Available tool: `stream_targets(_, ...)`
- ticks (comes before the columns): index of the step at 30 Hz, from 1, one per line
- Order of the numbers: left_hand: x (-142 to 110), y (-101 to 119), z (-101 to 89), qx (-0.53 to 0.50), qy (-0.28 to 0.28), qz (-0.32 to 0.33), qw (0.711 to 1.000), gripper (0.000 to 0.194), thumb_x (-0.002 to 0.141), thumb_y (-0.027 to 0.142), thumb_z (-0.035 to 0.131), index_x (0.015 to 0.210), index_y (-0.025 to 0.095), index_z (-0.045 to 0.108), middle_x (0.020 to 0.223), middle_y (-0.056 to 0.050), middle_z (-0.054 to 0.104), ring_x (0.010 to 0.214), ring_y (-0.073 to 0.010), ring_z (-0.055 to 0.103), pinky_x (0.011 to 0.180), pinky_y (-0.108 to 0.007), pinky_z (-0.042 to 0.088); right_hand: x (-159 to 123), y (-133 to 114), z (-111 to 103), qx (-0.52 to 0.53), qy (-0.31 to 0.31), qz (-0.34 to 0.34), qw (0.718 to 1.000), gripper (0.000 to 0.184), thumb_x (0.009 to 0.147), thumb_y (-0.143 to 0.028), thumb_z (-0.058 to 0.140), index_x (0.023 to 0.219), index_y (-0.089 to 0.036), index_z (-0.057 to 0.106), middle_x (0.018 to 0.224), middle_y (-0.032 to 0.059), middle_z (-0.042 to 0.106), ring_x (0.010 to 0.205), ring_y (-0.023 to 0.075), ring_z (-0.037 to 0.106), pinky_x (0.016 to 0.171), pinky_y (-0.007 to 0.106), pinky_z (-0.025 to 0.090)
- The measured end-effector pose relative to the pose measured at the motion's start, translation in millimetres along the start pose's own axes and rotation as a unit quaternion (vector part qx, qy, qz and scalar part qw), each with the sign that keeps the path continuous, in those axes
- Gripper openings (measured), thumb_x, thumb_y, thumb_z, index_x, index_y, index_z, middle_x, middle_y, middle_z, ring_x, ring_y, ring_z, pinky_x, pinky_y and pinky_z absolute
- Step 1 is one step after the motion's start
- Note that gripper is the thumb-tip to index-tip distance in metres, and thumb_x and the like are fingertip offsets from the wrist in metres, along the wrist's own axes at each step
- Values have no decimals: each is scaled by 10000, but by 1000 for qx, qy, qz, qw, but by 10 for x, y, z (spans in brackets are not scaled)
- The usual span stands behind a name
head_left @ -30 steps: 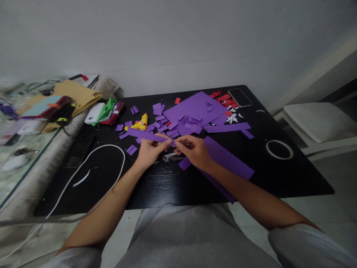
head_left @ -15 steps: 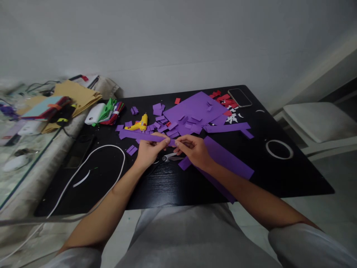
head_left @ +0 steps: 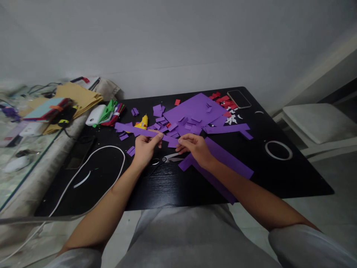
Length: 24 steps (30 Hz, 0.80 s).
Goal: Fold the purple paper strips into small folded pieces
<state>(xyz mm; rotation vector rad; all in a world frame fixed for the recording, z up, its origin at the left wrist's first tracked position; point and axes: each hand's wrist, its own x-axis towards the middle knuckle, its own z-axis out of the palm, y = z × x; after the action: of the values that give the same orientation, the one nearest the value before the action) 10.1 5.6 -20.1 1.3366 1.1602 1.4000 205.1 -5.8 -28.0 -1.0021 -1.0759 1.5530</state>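
A long purple paper strip [head_left: 131, 128] is held up over the table, slanting down to the right. My left hand [head_left: 145, 149] pinches it between thumb and fingers near its middle. At the strip's right end, where a short flap hangs or is folded, my right hand [head_left: 195, 149] has its thumb and forefinger closed on the edge. Just below both hands lie black-handled scissors [head_left: 164, 159] with the blades pointing right. Behind the strip, a yellow glue gun [head_left: 142, 123] is partly covered. Small folded purple paper pieces [head_left: 173, 126] are scattered behind my hands.
A large purple sheet [head_left: 195, 106] lies at the back, another purple sheet [head_left: 228, 158] by my right forearm. Red scraps [head_left: 223, 99] and a phone [head_left: 239, 99] are at the back right. A white cable [head_left: 110, 146] loops on the left; a white ring [head_left: 279, 150] lies right.
My hands have moved slightly apart, showing more of the strip's right end between them. The strip's left end has risen and shifted a little left.
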Motion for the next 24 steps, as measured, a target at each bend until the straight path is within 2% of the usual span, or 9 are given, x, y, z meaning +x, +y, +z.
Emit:
stream_targets(5, 32, -34, -24, -28, -7, -13, 999, 172, 822, 309, 756, 800, 147, 701, 605, 21, 590, 531, -102, 539, 543, -228, 452, 38, 46, -31, -12, 30, -3, 999, 217, 758, -380, 747, 780, -186, 652, 715, 12, 696, 645, 156, 685, 583, 270, 580)
stream_targets(7, 27, -33, -14, -24, -26, -30, 999, 174, 807, 303, 769, 794, 144, 700, 616, 17, 599, 525, -98, 539, 523, -222, 446, 30, 65, -26, -54, 60, -52, 995, 208, 786, -379, 734, 839, -195, 654, 764, 17, 692, 696, 161, 679, 615, 277, 573)
stream_targets(9, 10, -30, 12, -11, -60, -46, 997, 195, 797, 318, 777, 793, 141, 695, 622, 12, 607, 510, -96, 539, 501, -219, 443, 3, 77, -11, -118, 68, -122, 983, 229, 804, -363, 744, 955, -205, 676, 869, 30, 709, 798, 171, 687, 709, 296, 580)
stream_targets(12, -28, -23, 62, 4, -126, -67, 990, 235, 780, 347, 789, 840, 139, 699, 595, 15, 609, 470, -93, 523, 463, -213, 422, -49, 90, 12, -217, 27, -202, 955, 266, 815, -322, 762, 1053, -218, 706, 1008, 52, 728, 918, 187, 693, 841, 327, 574)
stream_targets(14, -49, -18, 88, 8, -155, -81, 985, 259, 762, 351, 802, 864, 135, 702, 574, 16, 611, 451, -89, 512, 445, -205, 402, -69, 106, 17, -263, 4, -228, 938, 230, 817, -291, 758, 1033, -222, 724, 1025, 60, 732, 932, 196, 698, 843, 332, 579)
stream_targets(17, -64, -16, 104, -13, -154, -94, 984, 318, 745, 362, 820, 933, 140, 693, 586, 15, 632, 468, -96, 546, 469, -205, 437, -66, 146, 10, -281, 1, -225, 933, 216, 817, -240, 739, 1032, -224, 730, 1039, 63, 742, 921, 198, 714, 813, 328, 596)
stream_targets(21, -56, -16, 96, -70, -146, -102, 982, 441, 747, 407, 831, 1071, 153, 673, 685, -2, 671, 602, -133, 642, 567, -239, 539, -31, 199, -2, -236, 11, -178, 955, 239, 811, -253, 747, 1046, -217, 725, 1017, 60, 763, 902, 200, 744, 797, 329, 618)
stream_targets(24, -45, -16, 85, -72, -129, -85, 985, 407, 792, 460, 797, 1035, 156, 680, 722, -19, 670, 636, -138, 646, 583, -245, 545, -14, 211, -2, -189, 20, -146, 971, 257, 795, -282, 769, 1037, -209, 719, 1007, 63, 768, 922, 208, 755, 827, 341, 627)
